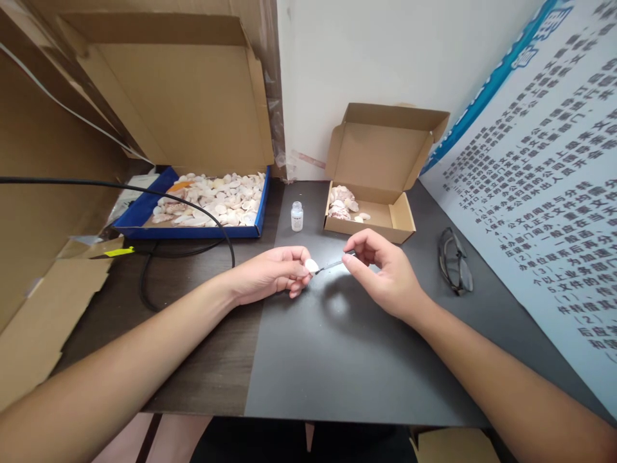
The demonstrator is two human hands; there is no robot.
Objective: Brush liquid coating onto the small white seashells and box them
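Observation:
My left hand (276, 273) pinches a small white seashell (311, 265) between thumb and fingers. In my right hand (385, 273) is a thin brush (331, 264), gripped between thumb and forefinger; its dark tip reaches the lower edge of the shell. Whether the tip touches the shell is too small to tell. Beyond the hands stands a small clear glass bottle (297, 217) with a white label, upright and without a cap on it.
At back left, a blue-sided box (193, 232) with a raised cardboard lid holds many shells (222, 199). A smaller cardboard box (369, 228) at back right holds a few larger shells (340, 200). A black cable (193, 209) loops at left; eyeglasses (454, 262) lie at right.

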